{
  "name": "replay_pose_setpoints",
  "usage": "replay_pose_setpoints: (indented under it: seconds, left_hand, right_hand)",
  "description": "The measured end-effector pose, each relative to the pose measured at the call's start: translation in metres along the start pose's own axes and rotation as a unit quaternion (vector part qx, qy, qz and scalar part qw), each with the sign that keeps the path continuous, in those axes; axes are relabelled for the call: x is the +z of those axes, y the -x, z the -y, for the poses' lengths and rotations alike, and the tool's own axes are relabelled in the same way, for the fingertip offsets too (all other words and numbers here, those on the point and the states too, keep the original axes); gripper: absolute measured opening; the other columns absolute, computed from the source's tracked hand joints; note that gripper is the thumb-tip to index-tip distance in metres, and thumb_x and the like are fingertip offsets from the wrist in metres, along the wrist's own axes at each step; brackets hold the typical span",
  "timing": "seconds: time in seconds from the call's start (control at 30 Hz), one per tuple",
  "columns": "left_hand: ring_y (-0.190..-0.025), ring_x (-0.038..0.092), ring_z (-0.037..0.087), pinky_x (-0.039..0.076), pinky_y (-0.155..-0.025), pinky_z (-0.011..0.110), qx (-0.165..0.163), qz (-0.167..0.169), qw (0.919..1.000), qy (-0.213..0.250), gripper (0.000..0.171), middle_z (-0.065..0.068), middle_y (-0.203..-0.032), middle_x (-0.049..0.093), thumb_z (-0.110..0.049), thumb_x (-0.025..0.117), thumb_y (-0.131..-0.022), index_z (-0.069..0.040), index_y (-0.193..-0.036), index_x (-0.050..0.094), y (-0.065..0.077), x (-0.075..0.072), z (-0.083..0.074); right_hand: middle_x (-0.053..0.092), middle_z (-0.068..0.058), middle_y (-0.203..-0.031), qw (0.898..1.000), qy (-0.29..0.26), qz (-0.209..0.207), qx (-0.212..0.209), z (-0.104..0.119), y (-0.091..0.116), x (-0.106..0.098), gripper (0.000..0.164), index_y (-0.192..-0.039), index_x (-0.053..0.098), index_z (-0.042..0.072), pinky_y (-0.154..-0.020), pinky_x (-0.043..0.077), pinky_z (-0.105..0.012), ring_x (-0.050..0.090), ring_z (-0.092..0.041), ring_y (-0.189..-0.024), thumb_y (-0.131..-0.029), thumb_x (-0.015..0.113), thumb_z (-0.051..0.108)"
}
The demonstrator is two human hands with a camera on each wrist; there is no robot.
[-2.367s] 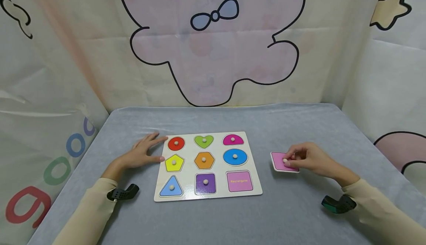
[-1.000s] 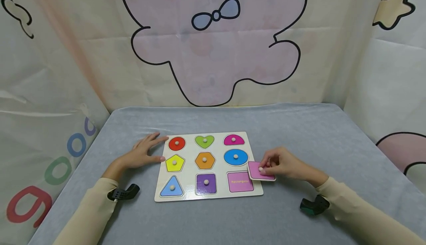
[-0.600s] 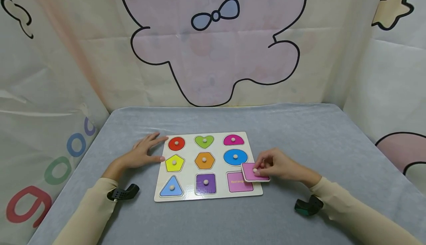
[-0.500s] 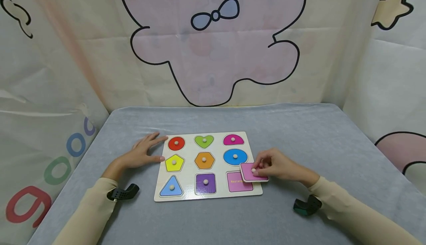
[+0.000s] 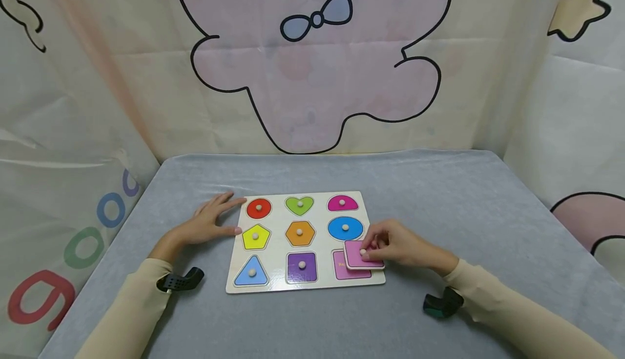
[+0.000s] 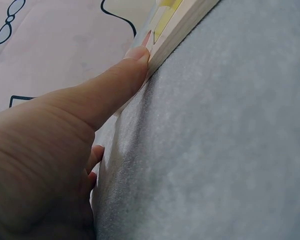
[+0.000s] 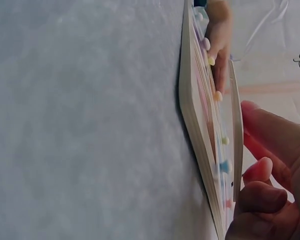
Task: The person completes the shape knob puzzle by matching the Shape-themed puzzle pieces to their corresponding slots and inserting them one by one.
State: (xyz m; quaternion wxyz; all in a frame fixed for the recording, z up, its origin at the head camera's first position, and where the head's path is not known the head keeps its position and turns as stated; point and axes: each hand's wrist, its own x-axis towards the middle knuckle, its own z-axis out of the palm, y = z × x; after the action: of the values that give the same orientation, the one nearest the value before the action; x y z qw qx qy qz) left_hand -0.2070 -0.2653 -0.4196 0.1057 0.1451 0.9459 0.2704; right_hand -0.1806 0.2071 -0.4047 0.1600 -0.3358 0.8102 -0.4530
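Note:
A white wooden knob puzzle board lies on the grey cloth. My right hand pinches the small knob of a pink rectangular puzzle piece. That piece hovers over the pink recess at the board's near right corner and covers much of it. In the right wrist view a gap shows between the held piece and the board. My left hand has its fingers spread, with thumb and forefinger touching the board's left edge. The left wrist view shows the thumb pressed against that edge.
Other knobbed pieces sit in the board, among them a purple square, a blue oval and a blue triangle. Grey cloth covers the table. Printed curtains stand behind and at both sides.
My right hand has carried the pink rectangle leftward, from beside the board to above its pink recess. The left hand stays at the board's left edge.

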Motion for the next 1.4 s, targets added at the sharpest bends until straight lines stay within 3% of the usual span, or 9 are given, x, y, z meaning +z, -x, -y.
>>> replay_pose_setpoints:
  seconds: [0.57, 1.4]
  left_hand:
    - [-0.152, 0.007, 0.054, 0.002, -0.114, 0.079, 0.001, 0.003, 1.0000, 0.001, 0.084, 0.025, -0.167, 0.016, -0.047, 0.075, -0.085, -0.020, -0.156, 0.040, 0.001, -0.003, -0.004]
    - [-0.152, 0.007, 0.055, 0.002, -0.114, 0.079, 0.005, -0.001, 1.0000, 0.004, 0.083, 0.025, -0.166, 0.017, -0.046, 0.076, -0.084, -0.020, -0.155, 0.042, 0.003, -0.003, -0.005]
  right_hand:
    - [0.062, -0.006, -0.071, 1.000, 0.016, 0.005, -0.014, 0.004, -0.008, 0.016, 0.009, -0.087, 0.077, 0.011, -0.054, 0.044, -0.017, 0.052, -0.006, -0.062, -0.082, 0.084, 0.014]
    - [0.062, 0.004, -0.074, 0.998, 0.048, 0.030, 0.021, 0.015, -0.013, 0.021, 0.010, -0.085, 0.076, 0.014, -0.059, 0.046, -0.017, 0.054, -0.003, -0.068, -0.083, 0.084, 0.019]
